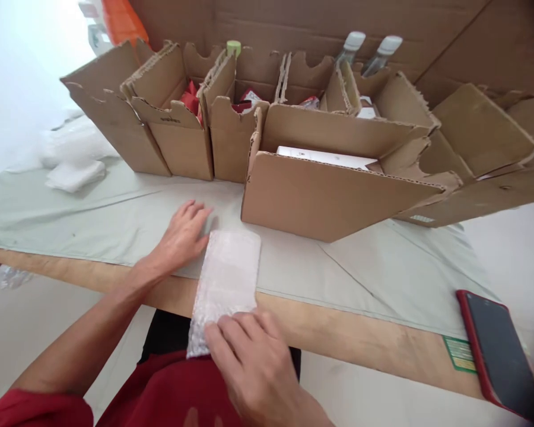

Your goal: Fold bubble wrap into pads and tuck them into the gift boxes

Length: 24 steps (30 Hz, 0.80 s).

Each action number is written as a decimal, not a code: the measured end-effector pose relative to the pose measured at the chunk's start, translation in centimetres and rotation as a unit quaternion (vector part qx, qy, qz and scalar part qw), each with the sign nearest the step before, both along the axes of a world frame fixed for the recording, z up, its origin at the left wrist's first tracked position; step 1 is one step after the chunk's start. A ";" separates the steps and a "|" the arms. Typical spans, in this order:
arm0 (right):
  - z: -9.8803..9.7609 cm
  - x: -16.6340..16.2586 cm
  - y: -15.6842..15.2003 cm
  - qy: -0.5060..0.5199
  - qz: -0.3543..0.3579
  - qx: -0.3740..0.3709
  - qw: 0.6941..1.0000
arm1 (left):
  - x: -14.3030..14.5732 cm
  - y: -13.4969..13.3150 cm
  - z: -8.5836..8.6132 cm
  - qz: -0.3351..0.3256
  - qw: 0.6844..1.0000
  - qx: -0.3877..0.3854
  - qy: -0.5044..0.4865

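pale cloth (93,216) covers the wooden table (347,338); a bubble-wrap pouch (229,267) overhangs its front edge (93,276). the left hand (181,234), holding nothing, is just beside it; the right hand (258,353) lies on the near end, whether pinching i cannot tell. pressing there could tip the pouch off.

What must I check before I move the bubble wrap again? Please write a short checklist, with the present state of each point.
1. Right hand on the bubble wrap: ok, fingers over its near end.
2. Left hand touching the wrap: cannot tell; it is beside the far left edge.
3. Wrap fully on the table: not ok, the near end reaches past the wooden edge.
4. Phone apart from the wrap: ok, far to the right.
5. Contents of the wrap: cannot tell.
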State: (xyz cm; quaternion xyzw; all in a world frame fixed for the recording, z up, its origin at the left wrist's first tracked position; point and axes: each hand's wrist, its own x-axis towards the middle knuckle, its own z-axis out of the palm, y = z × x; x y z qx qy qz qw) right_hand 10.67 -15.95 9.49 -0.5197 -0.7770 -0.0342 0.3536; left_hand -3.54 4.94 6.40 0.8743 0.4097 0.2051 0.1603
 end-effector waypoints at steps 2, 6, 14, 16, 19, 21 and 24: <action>-2.0 -1.8 0.8 -0.038 0.026 -0.048 0.998 | -3.2 -1.5 0.6 0.014 1.000 0.022 -0.012; -3.8 -2.7 1.2 0.002 0.063 -0.108 0.992 | -8.5 -8.3 2.3 -0.119 0.987 -0.098 -0.050; -3.9 1.3 -0.8 0.006 0.097 -0.130 0.987 | -7.5 -13.1 -0.7 -0.186 0.980 -0.044 -0.051; -4.7 1.3 -1.4 0.010 0.066 -0.099 0.993 | -7.4 -13.0 -1.0 -0.169 0.981 -0.025 -0.088; -5.4 0.8 -1.4 0.103 0.021 -0.106 0.989 | -7.4 -13.1 -0.6 -0.169 0.979 -0.044 -0.106; -5.6 0.5 -0.8 0.174 -0.021 -0.125 0.977 | -7.3 -13.3 -0.4 -0.156 0.980 -0.039 -0.115; -5.3 0.5 0.1 0.206 -0.058 -0.144 0.966 | -6.7 -13.3 -0.7 -0.079 0.985 -0.026 -0.153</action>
